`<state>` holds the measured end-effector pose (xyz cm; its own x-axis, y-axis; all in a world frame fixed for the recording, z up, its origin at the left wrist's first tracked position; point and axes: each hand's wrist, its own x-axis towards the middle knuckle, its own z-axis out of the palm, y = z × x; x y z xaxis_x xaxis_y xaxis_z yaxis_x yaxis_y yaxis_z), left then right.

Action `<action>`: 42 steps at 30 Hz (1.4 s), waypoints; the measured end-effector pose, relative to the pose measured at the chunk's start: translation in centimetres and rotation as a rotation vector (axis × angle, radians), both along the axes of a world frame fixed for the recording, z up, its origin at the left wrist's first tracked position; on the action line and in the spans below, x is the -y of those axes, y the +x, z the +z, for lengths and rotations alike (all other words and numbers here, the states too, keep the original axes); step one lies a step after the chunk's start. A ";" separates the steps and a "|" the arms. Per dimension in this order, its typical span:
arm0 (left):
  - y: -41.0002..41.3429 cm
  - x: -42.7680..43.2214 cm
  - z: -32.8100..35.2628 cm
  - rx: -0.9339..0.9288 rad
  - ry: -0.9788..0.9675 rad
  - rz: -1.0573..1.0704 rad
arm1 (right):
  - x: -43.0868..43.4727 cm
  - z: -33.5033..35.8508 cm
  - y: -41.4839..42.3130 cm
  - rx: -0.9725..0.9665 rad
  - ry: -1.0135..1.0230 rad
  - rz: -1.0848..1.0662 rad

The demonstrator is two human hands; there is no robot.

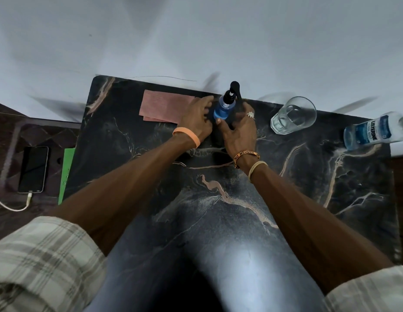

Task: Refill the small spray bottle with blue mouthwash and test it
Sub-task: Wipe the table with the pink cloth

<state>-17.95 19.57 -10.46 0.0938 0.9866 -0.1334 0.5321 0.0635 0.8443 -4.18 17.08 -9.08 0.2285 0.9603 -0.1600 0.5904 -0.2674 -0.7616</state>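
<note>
The small spray bottle [223, 108], clear with blue liquid and a black pump top, stands upright near the far edge of the dark marble table [218, 210]. My left hand [197, 119] lies beside it on the left with fingers spread, touching the bottle's side and the pink cloth. My right hand [240, 129] is at its right, thumb against the bottle's base and fingers curved round behind it. A black funnel-like piece [237, 88] stands just behind the bottle. The mouthwash bottle [374, 131] lies tilted at the right edge, partly filled with blue liquid.
A folded pink cloth [164, 105] lies left of the spray bottle. An empty clear glass [293, 114] stands to the right. Off the table's left side are a phone [33, 168] on a charging cable and a green folder [66, 174]. A white wall is behind.
</note>
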 end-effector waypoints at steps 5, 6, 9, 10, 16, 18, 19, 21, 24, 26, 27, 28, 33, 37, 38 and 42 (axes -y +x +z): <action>-3.7 2.6 -0.3 -0.110 0.200 0.045 | 3.3 -0.2 -0.9 0.050 -0.022 -0.029; -4.6 3.0 -0.5 -0.121 0.229 0.065 | 3.8 -0.3 -1.2 0.046 -0.018 0.029; -7.5 2.9 -1.5 -0.232 0.244 0.124 | 4.2 -0.4 -2.6 0.014 0.011 0.253; -8.6 2.5 -1.9 -0.310 0.230 0.127 | 4.1 -0.4 -3.2 0.017 0.016 0.332; -12.8 -0.8 -2.8 -0.599 0.062 -0.100 | 1.4 -0.2 -7.3 0.248 0.003 0.711; -13.2 -1.7 -2.8 -0.678 0.041 -0.167 | 0.6 -0.4 -8.0 0.292 -0.044 0.736; -13.3 -2.1 -2.8 -0.718 0.041 -0.178 | 0.2 -0.5 -8.2 0.323 -0.064 0.742; -13.3 -2.7 -2.6 -0.791 0.035 -0.169 | -0.2 -0.8 -8.3 0.375 -0.076 0.746; -13.2 -2.8 -1.7 -0.918 0.074 -0.110 | -0.3 -0.8 -8.1 0.376 -0.063 0.760; -12.8 -2.3 -0.6 -0.922 0.166 -0.063 | 0.2 -0.5 -7.8 0.319 -0.045 0.723; -12.4 -1.6 0.1 -0.892 0.209 -0.047 | 0.6 -0.2 -7.7 0.258 -0.033 0.668; -12.0 -0.9 0.7 -0.830 0.240 -0.051 | 1.2 0.1 -7.6 0.178 -0.024 0.593; -9.3 6.5 4.2 -0.184 0.210 -0.124 | 6.1 2.0 -6.3 -0.395 -0.074 0.269; -5.0 13.1 5.5 -0.066 0.183 -0.106 | 10.4 2.6 -4.2 -0.705 -0.209 0.114; -3.7 14.3 5.5 -0.052 0.183 -0.107 | 11.3 2.6 -3.7 -0.727 -0.237 0.086; 1.5 18.8 5.4 0.056 0.205 -0.077 | 14.1 2.6 -0.1 -0.674 -0.273 -0.089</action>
<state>-16.41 0.76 -5.02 0.1720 0.9821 0.0765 0.4811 -0.1515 0.8635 -4.30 2.97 -6.47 0.0713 0.8482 -0.5248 -0.0160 -0.5251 -0.8509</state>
